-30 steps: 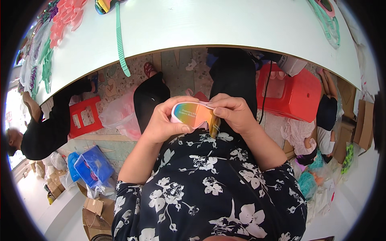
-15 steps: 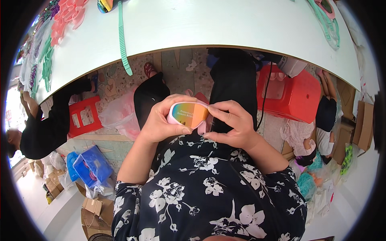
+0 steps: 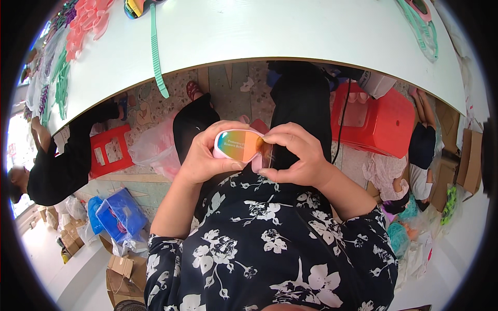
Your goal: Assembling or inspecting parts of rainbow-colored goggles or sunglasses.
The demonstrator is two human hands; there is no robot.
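Observation:
A pair of swimming goggles (image 3: pixel 239 146) with a pale pink frame and a mirrored orange-green lens is held up over my lap. My left hand (image 3: pixel 199 155) grips the left end, thumb below and fingers above. At the other end, my right hand (image 3: pixel 305 158) pinches the goggles with the forefinger on the upper edge and the thumb lower down. The right-hand lens is seen at a slant, partly behind those fingers, so its detail is hard to make out. Lettering shows on the left-hand lens.
Ahead is a white table (image 3: pixel 249 33). On it lie a green strap (image 3: pixel 156 57) hanging over the edge, pink pieces (image 3: pixel 88 20), and goggles with green straps (image 3: pixel 423 31). Red stools (image 3: pixel 371 122) stand below. A blue crate (image 3: pixel 123 215) sits left; other people sit at both sides.
The goggles have tilted slightly and shifted a little left, changing the lens's reflection. My right fingers have bent and spread a bit more at the right end.

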